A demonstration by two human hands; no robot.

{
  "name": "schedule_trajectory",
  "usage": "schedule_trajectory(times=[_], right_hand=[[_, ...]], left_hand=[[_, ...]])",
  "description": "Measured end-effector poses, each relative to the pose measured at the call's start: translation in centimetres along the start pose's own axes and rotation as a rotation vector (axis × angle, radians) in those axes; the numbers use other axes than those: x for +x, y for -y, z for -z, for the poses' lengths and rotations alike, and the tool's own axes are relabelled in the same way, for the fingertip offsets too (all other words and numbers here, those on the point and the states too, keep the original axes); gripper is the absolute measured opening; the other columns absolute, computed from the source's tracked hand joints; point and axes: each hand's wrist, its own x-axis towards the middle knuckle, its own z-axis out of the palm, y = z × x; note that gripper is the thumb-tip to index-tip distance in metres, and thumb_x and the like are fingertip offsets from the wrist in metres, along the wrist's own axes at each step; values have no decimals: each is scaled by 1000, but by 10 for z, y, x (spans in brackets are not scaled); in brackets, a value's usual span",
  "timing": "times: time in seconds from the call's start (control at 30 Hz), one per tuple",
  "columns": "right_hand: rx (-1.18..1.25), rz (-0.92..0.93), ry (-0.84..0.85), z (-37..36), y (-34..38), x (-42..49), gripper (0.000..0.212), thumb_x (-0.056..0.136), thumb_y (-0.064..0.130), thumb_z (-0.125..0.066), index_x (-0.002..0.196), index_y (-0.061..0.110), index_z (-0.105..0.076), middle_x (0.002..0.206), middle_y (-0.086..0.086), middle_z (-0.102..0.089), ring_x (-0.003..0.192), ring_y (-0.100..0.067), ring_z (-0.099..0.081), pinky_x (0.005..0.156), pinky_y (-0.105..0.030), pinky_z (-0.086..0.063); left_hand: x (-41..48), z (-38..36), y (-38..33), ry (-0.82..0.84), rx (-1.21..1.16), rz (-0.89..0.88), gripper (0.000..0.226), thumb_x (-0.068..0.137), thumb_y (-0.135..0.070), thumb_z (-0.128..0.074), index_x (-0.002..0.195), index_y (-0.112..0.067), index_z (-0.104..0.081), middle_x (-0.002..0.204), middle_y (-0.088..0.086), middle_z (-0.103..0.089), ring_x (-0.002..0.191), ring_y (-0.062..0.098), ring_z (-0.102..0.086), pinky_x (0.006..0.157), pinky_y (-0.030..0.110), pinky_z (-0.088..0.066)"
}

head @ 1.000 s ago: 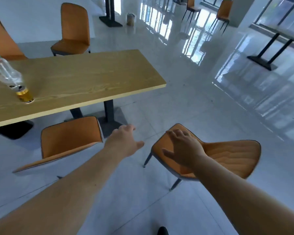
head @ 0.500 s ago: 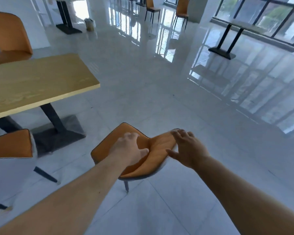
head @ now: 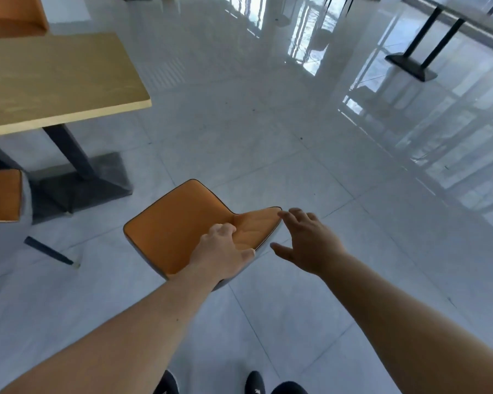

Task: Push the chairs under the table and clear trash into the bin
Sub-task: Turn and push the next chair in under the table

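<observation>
Chair [head: 180, 226]: orange, centre of frame, out on the floor [head: 268, 155], apart from the table [head: 54, 81] at upper left.
Left hand [head: 221, 255]: fingers curled over the backrest's top edge, gripping it.
Right hand [head: 310, 243]: fingers spread and released, just right of the backrest.
Second chair [head: 2, 194]: left edge, near the table base.

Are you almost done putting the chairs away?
Not yet. Nothing looks finished. In hand: the left hand grips the backrest of the orange chair, which stands out on the floor, away from the wooden table; the right hand is open beside it. Left to do: push it under, check the chair at the left edge, and the trash, with no bin in view.
</observation>
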Motion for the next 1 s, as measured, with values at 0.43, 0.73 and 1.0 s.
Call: schedule_trajectory(times=[0.43,0.73,1.0], right_hand=[[-144,515,320,-45,-81,106,74,84,65,-70,144,31,-45,140,4,-52,124,-28,-53,84,-42,-58],[-209,580,375,-71,-73,146,51,95,55,-62,139,34,-46,130,0,-55,99,-31,-62,81,-40,-56],[-289,633,387,-74,-18,171,46,98,53,-56,138,33,-47,121,1,-57,95,-28,-63,78,-37,-55]], left_hand=[[31,-56,-56,148,297,523,74,79,-71,-65,138,-28,-48,107,-2,-57,96,23,-58,67,35,-44],[16,-72,-20,32,-169,617,85,78,-73,-70,152,-45,-39,143,-6,-53,120,22,-57,98,38,-53],[10,-59,23,-152,-161,620,69,80,-64,-72,142,-42,-53,132,-9,-62,116,22,-58,94,40,-56]])
